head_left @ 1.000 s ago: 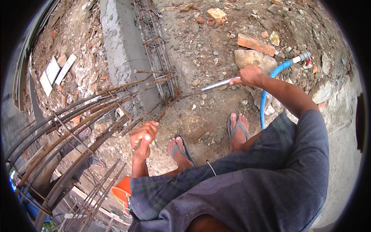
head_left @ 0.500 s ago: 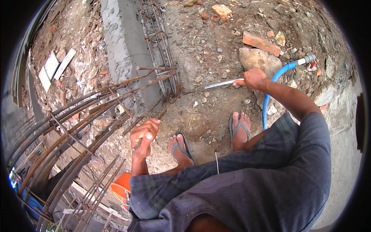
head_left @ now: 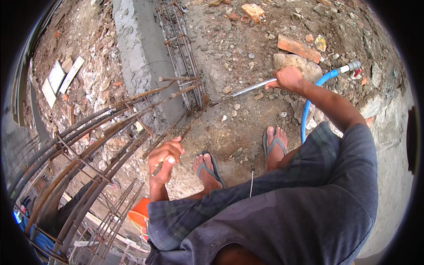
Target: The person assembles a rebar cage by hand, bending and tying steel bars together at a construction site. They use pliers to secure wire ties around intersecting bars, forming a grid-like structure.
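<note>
My right hand (head_left: 289,79) is closed round the end of a silver metal bar (head_left: 254,87). The bar slants down to the left, and its thin dark end meets the corner of a narrow rebar cage (head_left: 181,46). At the left my left hand (head_left: 164,160) is closed, with a short piece of thin rod (head_left: 157,169) poking out below its fingers. How far that rod runs inside the fist is hidden. Next to this hand, a rebar (head_left: 191,124) slants up to the same cage corner.
Long bent rebars (head_left: 95,115) with ties sweep across the left side. A grey concrete beam (head_left: 137,48) lies beside the cage. To the right are a blue hose (head_left: 308,108), a stone (head_left: 304,66) and a brick (head_left: 299,48). An orange bucket (head_left: 139,212) stands lower left.
My right hand has moved slightly up and left, lifting the near end of the silver bar so it slants more steeply. My left hand stays nearly in place.
</note>
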Demonstrator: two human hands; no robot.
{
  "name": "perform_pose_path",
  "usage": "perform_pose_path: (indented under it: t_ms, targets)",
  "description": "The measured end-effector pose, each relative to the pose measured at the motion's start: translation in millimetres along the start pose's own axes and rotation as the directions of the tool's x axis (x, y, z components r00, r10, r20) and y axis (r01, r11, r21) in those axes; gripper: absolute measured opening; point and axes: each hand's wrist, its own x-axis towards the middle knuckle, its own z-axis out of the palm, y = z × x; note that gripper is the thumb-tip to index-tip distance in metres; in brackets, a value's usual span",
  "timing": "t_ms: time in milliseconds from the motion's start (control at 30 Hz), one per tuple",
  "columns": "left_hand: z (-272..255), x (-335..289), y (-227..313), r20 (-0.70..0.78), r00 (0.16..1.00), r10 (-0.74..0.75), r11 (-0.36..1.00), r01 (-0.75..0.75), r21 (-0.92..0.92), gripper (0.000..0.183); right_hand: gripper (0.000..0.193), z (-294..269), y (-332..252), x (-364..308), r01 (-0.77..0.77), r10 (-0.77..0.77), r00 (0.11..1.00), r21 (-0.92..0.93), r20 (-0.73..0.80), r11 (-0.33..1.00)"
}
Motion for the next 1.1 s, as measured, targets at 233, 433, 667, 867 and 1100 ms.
perform_pose_path:
  t_ms: [233,433,667,867,1100]
  targets:
    - [5,1,3,0.024,1.0,-0.02,1.0,0.019,0.017,0.047,0.096,-45,9,53,0.081,-0.074,0.996,-0.122,0.059,0.989]
    - [11,4,5,0.033,0.999,-0.035,0.999,0.034,0.023,0.047,0.101,-80,13,131,0.167,-0.161,0.986,-0.201,0.044,0.965]
    - [18,9,9,0.034,0.998,-0.053,0.998,0.052,0.036,0.044,0.092,-114,-8,207,0.236,-0.226,0.972,-0.295,0.067,0.926]
    - [25,12,12,0.019,0.999,-0.043,0.999,0.043,0.022,0.034,0.09,-131,-36,253,0.143,-0.091,0.977,-0.271,0.195,0.952]
    - [27,26,13,0.017,0.997,-0.069,0.997,0.069,0.038,0.045,0.093,-115,-19,255,0.131,-0.048,0.958,-0.281,0.284,0.951]
